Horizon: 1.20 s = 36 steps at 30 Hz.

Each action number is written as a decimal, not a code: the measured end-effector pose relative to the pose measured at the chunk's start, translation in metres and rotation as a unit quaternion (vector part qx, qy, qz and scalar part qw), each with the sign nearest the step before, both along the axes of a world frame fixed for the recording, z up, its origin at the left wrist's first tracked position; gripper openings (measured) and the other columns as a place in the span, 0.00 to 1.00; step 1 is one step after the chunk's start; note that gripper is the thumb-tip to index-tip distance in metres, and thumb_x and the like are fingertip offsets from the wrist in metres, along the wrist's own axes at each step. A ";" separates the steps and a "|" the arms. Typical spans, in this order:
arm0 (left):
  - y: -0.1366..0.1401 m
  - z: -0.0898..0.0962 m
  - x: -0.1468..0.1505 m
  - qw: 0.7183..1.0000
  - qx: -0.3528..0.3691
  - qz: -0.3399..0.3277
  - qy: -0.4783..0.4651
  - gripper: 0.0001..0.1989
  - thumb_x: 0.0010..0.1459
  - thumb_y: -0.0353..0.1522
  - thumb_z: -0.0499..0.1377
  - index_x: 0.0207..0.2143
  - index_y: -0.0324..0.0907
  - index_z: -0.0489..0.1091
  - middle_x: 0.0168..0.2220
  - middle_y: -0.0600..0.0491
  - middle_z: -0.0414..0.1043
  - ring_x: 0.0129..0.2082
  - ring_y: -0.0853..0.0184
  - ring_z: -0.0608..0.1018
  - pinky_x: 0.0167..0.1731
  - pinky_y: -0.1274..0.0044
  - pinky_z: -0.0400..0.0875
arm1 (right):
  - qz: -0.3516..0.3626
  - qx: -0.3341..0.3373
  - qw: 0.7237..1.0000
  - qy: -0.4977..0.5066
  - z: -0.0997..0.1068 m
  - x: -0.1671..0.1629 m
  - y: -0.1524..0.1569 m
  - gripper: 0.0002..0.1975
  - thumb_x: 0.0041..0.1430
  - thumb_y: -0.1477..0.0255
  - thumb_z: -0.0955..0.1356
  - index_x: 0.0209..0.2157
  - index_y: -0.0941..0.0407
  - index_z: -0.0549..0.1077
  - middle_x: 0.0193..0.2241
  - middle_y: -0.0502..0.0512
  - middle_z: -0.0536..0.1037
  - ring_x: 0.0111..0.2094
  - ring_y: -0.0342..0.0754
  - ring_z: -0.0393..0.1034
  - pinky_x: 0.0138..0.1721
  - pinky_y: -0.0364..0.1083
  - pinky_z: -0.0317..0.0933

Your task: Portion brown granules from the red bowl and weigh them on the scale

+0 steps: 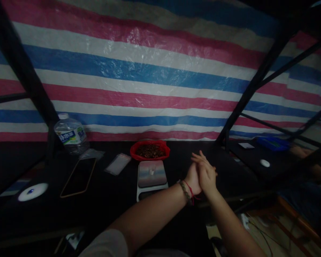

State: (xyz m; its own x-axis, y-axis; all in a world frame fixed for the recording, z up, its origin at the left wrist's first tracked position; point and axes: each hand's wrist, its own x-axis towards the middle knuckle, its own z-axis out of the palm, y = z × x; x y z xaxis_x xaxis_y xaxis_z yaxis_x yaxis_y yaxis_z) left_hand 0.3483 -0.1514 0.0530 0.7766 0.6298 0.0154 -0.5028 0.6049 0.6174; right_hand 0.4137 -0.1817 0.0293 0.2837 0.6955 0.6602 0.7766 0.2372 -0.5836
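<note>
My left hand point(193, 179), with a beaded bracelet and a red cord at its wrist, is clasped with my right hand point(208, 177) above the table. The palms press together and the fingers overlap, so some are hidden. No object shows between them. Left of the hands lies a flat scale point(152, 175) with a small clear cup point(151, 171) on its plate. Behind the scale stands a red dish point(133, 151) filled with small brown pieces point(150, 150).
Left of the scale lie clear plastic bags point(118, 164), a phone point(79, 176) and a white oval device point(32, 192). A large plastic bottle point(71, 134) stands by a dark post. At right, another person's arm point(301, 151) reaches near a blue tray point(273, 143).
</note>
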 end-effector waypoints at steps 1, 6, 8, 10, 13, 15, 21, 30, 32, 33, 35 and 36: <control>-0.002 -0.002 -0.003 1.000 -0.009 -0.010 -0.005 0.25 0.64 0.42 0.45 0.53 0.36 0.69 0.51 0.41 0.72 0.56 0.60 0.71 0.56 0.64 0.64 | -0.047 -0.039 0.998 0.014 -0.005 0.013 0.009 0.20 0.61 0.63 0.58 0.49 0.52 0.75 0.51 0.56 0.75 0.62 0.58 0.55 0.61 0.66 0.44; 0.009 0.004 -0.059 0.987 0.147 -0.015 0.063 0.21 0.59 0.42 0.54 0.52 0.43 0.68 0.58 0.43 0.65 0.60 0.57 0.66 0.57 0.61 0.60 | -0.089 -0.126 0.979 0.135 -0.027 0.054 0.049 0.20 0.57 0.63 0.60 0.42 0.59 0.77 0.41 0.63 0.78 0.45 0.56 0.72 0.48 0.56 0.63; 0.028 0.009 -0.100 0.931 0.343 0.082 0.096 0.16 0.58 0.39 0.56 0.46 0.42 0.72 0.50 0.44 0.72 0.53 0.59 0.72 0.54 0.64 0.63 | -0.055 -0.106 0.988 0.099 -0.024 0.045 0.061 0.18 0.55 0.63 0.62 0.40 0.59 0.76 0.42 0.62 0.78 0.44 0.55 0.71 0.48 0.55 0.63; 0.055 0.012 -0.145 0.800 0.548 0.199 0.143 0.11 0.58 0.36 0.56 0.39 0.41 0.74 0.42 0.46 0.75 0.47 0.61 0.74 0.52 0.65 0.64 | 0.025 -0.108 0.992 0.061 -0.014 0.024 0.073 0.16 0.56 0.65 0.63 0.40 0.58 0.76 0.41 0.61 0.77 0.43 0.53 0.72 0.48 0.53 0.64; 0.097 0.005 -0.200 0.604 0.722 0.238 0.240 0.10 0.59 0.36 0.55 0.37 0.42 0.73 0.37 0.49 0.75 0.42 0.61 0.73 0.49 0.65 0.65 | 0.164 -0.139 0.977 0.007 0.002 -0.013 0.099 0.12 0.58 0.70 0.63 0.39 0.56 0.77 0.39 0.57 0.79 0.42 0.49 0.72 0.47 0.50 0.64; 0.121 -0.005 -0.222 0.541 0.765 0.209 0.280 0.13 0.59 0.38 0.55 0.40 0.40 0.72 0.39 0.47 0.75 0.41 0.61 0.73 0.45 0.68 0.66 | 0.236 -0.163 0.957 -0.042 0.010 -0.033 0.122 0.12 0.58 0.74 0.64 0.40 0.56 0.77 0.40 0.57 0.79 0.42 0.47 0.72 0.48 0.49 0.63; 0.153 -0.035 -0.227 0.485 0.809 0.126 0.306 0.25 0.53 0.50 0.57 0.45 0.41 0.70 0.42 0.46 0.74 0.42 0.58 0.74 0.44 0.67 0.65 | 0.281 -0.260 0.898 -0.216 0.007 -0.071 0.192 0.23 0.51 0.75 0.69 0.51 0.58 0.73 0.49 0.62 0.75 0.51 0.53 0.68 0.53 0.50 0.60; 0.151 -0.042 -0.217 0.441 0.837 0.087 0.311 0.22 0.50 0.49 0.60 0.39 0.42 0.71 0.36 0.48 0.73 0.38 0.60 0.73 0.41 0.69 0.65 | 0.275 -0.338 0.845 -0.310 -0.001 -0.087 0.222 0.22 0.49 0.75 0.69 0.49 0.56 0.74 0.46 0.60 0.78 0.45 0.53 0.72 0.44 0.45 0.62; 0.151 -0.045 -0.219 0.441 0.829 0.106 0.327 0.18 0.52 0.45 0.60 0.39 0.42 0.71 0.36 0.48 0.73 0.38 0.61 0.73 0.40 0.69 0.66 | 0.264 -0.328 0.849 -0.319 0.000 -0.088 0.221 0.19 0.51 0.76 0.68 0.47 0.57 0.76 0.44 0.60 0.78 0.44 0.52 0.72 0.43 0.45 0.62; 0.152 -0.047 -0.221 0.444 0.822 0.122 0.336 0.17 0.52 0.43 0.60 0.40 0.42 0.71 0.36 0.48 0.73 0.38 0.61 0.74 0.40 0.70 0.67 | 0.257 -0.326 0.851 -0.322 0.001 -0.089 0.220 0.18 0.52 0.77 0.67 0.46 0.57 0.76 0.44 0.60 0.78 0.44 0.52 0.72 0.44 0.45 0.61; 0.153 -0.051 -0.225 0.455 0.802 0.160 0.352 0.17 0.53 0.40 0.59 0.44 0.41 0.71 0.38 0.47 0.74 0.40 0.61 0.74 0.42 0.69 0.68 | 0.244 -0.325 0.854 -0.325 0.000 -0.089 0.218 0.18 0.52 0.77 0.67 0.46 0.57 0.75 0.44 0.60 0.78 0.45 0.51 0.71 0.45 0.45 0.60; 0.154 -0.053 -0.226 0.460 0.793 0.179 0.357 0.17 0.54 0.39 0.58 0.45 0.41 0.70 0.40 0.47 0.74 0.41 0.61 0.74 0.42 0.69 0.68 | 0.237 -0.326 0.855 -0.325 -0.001 -0.088 0.216 0.18 0.53 0.78 0.67 0.47 0.57 0.75 0.45 0.60 0.77 0.46 0.51 0.70 0.46 0.45 0.59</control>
State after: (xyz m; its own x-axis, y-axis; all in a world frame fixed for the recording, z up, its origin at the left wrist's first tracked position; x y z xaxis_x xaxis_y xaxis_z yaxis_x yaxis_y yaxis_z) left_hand 0.1220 0.0024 0.0004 0.7909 0.3555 0.4982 0.2784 -0.9339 0.2243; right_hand 0.3253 0.0345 0.0283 -0.4122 0.9111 -0.0013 0.8939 0.4042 -0.1937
